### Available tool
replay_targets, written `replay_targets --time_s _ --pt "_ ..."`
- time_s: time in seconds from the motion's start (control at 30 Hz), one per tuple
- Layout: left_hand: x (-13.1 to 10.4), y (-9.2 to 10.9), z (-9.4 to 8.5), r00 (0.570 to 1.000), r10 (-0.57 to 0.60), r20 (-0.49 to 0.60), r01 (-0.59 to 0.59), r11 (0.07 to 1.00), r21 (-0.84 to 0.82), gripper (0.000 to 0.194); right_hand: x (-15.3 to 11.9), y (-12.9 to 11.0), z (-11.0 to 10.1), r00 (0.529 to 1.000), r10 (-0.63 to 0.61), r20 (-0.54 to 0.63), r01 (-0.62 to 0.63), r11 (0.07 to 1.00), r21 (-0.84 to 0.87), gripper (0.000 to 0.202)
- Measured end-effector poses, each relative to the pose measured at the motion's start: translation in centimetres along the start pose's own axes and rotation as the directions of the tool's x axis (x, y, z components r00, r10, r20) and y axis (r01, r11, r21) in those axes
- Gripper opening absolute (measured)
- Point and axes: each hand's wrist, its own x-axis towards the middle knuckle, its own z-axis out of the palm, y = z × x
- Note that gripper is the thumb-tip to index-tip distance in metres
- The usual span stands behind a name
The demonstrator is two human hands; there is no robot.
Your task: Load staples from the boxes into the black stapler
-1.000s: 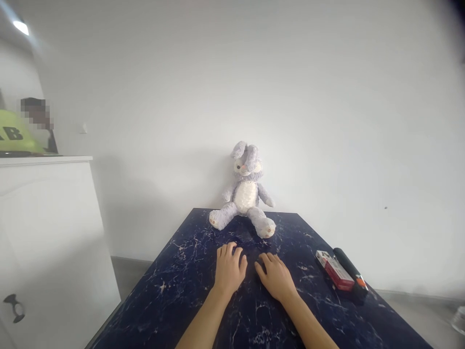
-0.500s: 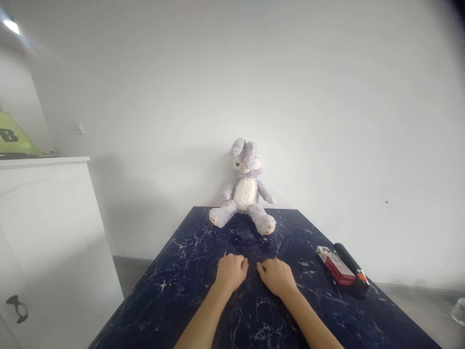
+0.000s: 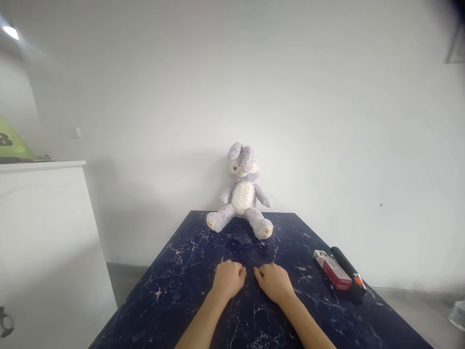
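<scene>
My left hand [image 3: 228, 280] rests on the dark blue marbled table [image 3: 174, 271], its fingers curled into a loose fist with the thumb toward the middle. A short gap separates it from my right hand [image 3: 273, 282], which is likewise closed, knuckles up, on the tabletop. Nothing shows in either hand. Beyond both hands sits a plush rabbit [image 3: 243, 198], pale lilac with a white belly, upright at the far edge near the wall. Its legs are spread toward me, and one ear flops over its face.
Toward the table's right edge lie a red and white box [image 3: 334, 271] and a black cylinder with an orange patch [image 3: 348, 269], side by side. On the left stands a white cabinet [image 3: 47, 232], with a yellow-green item [image 3: 14, 143] on top. A pale wall [image 3: 308, 121] rises behind the table.
The view has tilted up slightly and turned a little right, so everything appears lower and farther left. Both hands stay closed on the table, and the rabbit has not moved.
</scene>
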Motion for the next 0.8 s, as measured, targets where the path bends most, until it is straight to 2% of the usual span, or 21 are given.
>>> replay_targets --time_s 0.33,0.57,0.8 --pt "0.05 0.08 0.13 1.0 -0.018 0.007 0.018 1.0 0.02 0.044 -0.01 0.04 -0.04 1.0 0.001 -0.006 0.0 1.0 0.032 0.049" --pt "0.16 -0.16 0.49 1.0 -0.011 -0.003 0.011 1.0 -0.019 0.042 0.04 0.15 0.03 1.0 -0.005 -0.012 0.005 1.0 -0.017 0.05" --pt "0.54 -0.39 0.69 1.0 0.009 -0.016 -0.009 1.0 -0.024 0.043 0.02 0.15 0.48 0.995 -0.011 -0.094 0.008 1.0 -0.028 0.048"
